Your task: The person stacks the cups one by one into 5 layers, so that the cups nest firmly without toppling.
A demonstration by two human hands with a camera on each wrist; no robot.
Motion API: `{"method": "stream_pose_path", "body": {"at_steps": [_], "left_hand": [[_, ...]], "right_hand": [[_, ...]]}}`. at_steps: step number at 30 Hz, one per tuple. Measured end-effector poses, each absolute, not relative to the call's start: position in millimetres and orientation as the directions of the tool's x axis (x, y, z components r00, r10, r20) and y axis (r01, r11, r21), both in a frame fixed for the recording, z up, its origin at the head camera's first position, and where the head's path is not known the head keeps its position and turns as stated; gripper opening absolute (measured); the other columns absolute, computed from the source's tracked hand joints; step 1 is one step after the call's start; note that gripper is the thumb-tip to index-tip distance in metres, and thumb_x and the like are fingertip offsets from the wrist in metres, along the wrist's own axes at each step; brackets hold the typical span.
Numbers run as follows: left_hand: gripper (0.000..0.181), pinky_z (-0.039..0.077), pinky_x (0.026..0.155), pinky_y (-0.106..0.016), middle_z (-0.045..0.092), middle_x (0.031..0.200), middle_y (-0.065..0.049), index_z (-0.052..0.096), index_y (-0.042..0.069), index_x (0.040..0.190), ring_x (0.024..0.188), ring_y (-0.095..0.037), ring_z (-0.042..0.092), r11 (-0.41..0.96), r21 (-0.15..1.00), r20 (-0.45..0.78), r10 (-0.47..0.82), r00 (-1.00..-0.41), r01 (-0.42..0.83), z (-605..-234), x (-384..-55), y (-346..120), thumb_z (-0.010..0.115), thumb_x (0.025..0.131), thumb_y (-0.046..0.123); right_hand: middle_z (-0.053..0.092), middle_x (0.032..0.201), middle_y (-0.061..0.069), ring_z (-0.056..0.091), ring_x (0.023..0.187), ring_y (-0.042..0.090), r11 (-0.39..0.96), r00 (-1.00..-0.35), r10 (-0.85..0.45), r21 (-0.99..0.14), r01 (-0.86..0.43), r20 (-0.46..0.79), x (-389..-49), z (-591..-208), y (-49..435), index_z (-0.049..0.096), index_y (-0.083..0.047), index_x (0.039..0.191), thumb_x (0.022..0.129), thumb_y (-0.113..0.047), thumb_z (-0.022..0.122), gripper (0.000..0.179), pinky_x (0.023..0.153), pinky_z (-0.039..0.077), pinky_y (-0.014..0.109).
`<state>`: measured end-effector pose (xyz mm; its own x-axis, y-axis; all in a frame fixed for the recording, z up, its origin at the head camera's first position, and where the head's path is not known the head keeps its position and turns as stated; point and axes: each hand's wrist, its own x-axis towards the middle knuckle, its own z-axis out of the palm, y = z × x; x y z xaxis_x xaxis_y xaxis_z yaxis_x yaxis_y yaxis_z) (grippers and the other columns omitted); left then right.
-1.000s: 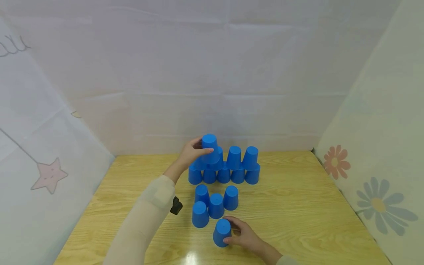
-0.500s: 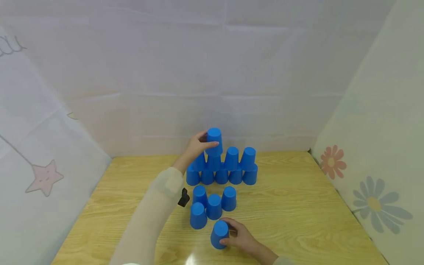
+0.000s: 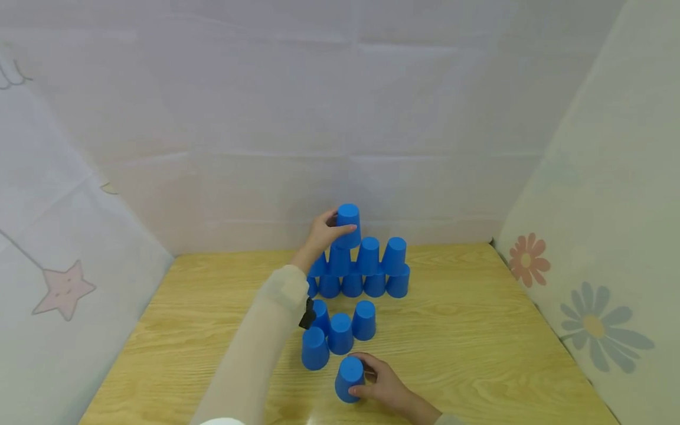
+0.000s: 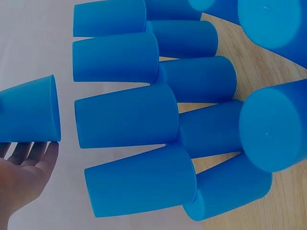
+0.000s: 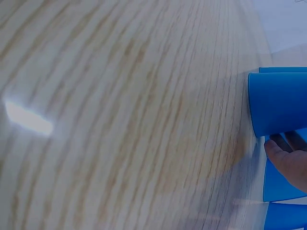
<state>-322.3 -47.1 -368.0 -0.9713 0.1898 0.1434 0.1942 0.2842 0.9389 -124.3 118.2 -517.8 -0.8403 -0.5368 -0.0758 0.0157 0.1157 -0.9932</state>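
My left hand (image 3: 323, 233) grips an upside-down blue cup (image 3: 348, 221) above a two-tier row of blue cups. In the left wrist view a gap shows between the rim of that cup (image 4: 31, 112) and the upper-tier cups (image 4: 127, 117). Below them the lower tier (image 3: 374, 285) stands on the table, partly hidden by the left forearm. Near the front, my right hand (image 3: 386, 386) holds another upside-down blue cup (image 3: 347, 381), thumb on its near side. The right wrist view shows this cup (image 5: 278, 103) with fingers (image 5: 276, 151) against its side.
Between the tiers and my right hand stand several upside-down cups, among them a left front cup (image 3: 315, 349), a middle cup (image 3: 340, 334) and a right cup (image 3: 364, 320). All are on a wooden table (image 3: 467, 342) with pale cloth walls (image 3: 340, 118) behind and at the sides.
The left hand has lifted its cup up and to the right over the upper tier. My right hand keeps its cup in nearly the same place; the head view has shifted slightly.
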Motion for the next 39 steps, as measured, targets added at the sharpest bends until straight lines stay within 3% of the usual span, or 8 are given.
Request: {"method": "stream_pose_path", "body": {"at_steps": [9,24,39], "left_hand": [[0.065,0.035,0.09,-0.04,0.045,0.124,-0.009,0.036,0.013,0.132,0.112,-0.023,0.041,0.279,0.941,0.147,0.173,-0.974,0.192,-377,-330,-42,0.065,0.076,0.032],[0.068,0.036,0.089,-0.04,0.044,0.124,-0.012,0.036,0.009,0.131,0.112,-0.026,0.041,0.29,0.932,0.167,0.185,-0.968,0.217,-386,-336,-35,0.065,0.076,0.033],[0.067,0.035,0.09,-0.041,0.044,0.125,-0.01,0.035,0.011,0.132,0.113,-0.025,0.041,0.299,0.937,0.134,0.166,-0.977,0.179,-390,-335,-35,0.065,0.076,0.035]], "right_hand": [[0.048,0.117,0.011,0.042,0.109,0.033,0.108,-0.848,-0.527,-0.994,0.002,-0.059,-128,-533,117,0.04,0.0,0.124,0.079,-0.01,0.063,0.051,0.088,0.034,0.049],[0.049,0.116,0.008,0.045,0.108,0.026,0.084,-0.855,-0.519,-0.995,-0.048,-0.002,-124,-533,118,0.041,0.0,0.123,0.08,-0.015,0.063,0.051,0.088,0.036,0.043],[0.049,0.117,0.01,0.045,0.107,0.024,0.105,-0.862,-0.507,-0.992,-0.063,0.001,-120,-524,130,0.039,0.003,0.124,0.079,-0.01,0.062,0.053,0.088,0.036,0.043]]}}
